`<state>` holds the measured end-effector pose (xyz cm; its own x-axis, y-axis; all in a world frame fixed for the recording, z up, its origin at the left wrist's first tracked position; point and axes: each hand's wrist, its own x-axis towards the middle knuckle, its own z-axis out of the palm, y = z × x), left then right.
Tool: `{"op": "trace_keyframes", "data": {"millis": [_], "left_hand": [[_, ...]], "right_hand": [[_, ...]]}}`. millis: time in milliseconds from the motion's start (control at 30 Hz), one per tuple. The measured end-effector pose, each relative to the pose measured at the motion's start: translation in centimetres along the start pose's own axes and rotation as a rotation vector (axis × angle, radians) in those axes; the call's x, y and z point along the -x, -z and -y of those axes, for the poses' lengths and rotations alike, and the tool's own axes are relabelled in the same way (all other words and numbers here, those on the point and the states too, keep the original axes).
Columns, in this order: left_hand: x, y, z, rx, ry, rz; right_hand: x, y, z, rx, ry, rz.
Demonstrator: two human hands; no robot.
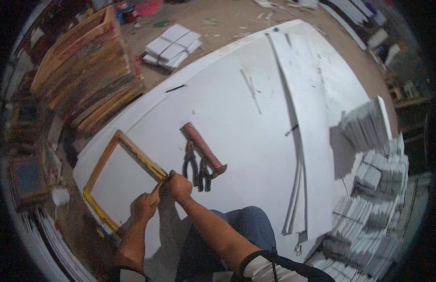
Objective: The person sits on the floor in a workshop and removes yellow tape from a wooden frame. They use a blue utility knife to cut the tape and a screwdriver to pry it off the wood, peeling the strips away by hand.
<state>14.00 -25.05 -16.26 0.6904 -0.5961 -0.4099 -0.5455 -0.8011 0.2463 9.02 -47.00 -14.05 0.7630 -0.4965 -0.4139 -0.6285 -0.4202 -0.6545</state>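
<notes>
A four-sided wooden frame [103, 162] with yellow along parts of its edges lies at the left of a large white sheet. My left hand [145, 206] is closed on its near side. At the neighbouring corner, my right hand [179, 187] is also closed on the frame; whether it pinches anything small there is hidden. Just beyond my right hand rests a hammer-like tool [202, 146] with a thick reddish-brown handle. Beside it are two dark-handled pliers [190, 160], [204, 175], apart from both hands.
My legs [236, 225] are at the near edge of the white sheet [236, 136]. Long grey strips [288, 94] cross its right part. Stacked wooden frames [86, 61] stand far left, a tied white bundle [173, 44] beyond. Several bundles of white strips [363, 211] line the right.
</notes>
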Motion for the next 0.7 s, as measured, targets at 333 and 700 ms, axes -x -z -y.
{"op": "trace_keyframes", "data": {"millis": [333,700], "left_hand": [[1.4,0.5,4.1,0.069,-0.093,-0.312],[1.7,2.0,2.8,0.051,0.084,-0.268]], "right_hand": [[1.1,0.3,0.7,-0.003,-0.189,-0.061],[0.5,-1.7,0.0,0.032,-0.124,-0.089]]}}
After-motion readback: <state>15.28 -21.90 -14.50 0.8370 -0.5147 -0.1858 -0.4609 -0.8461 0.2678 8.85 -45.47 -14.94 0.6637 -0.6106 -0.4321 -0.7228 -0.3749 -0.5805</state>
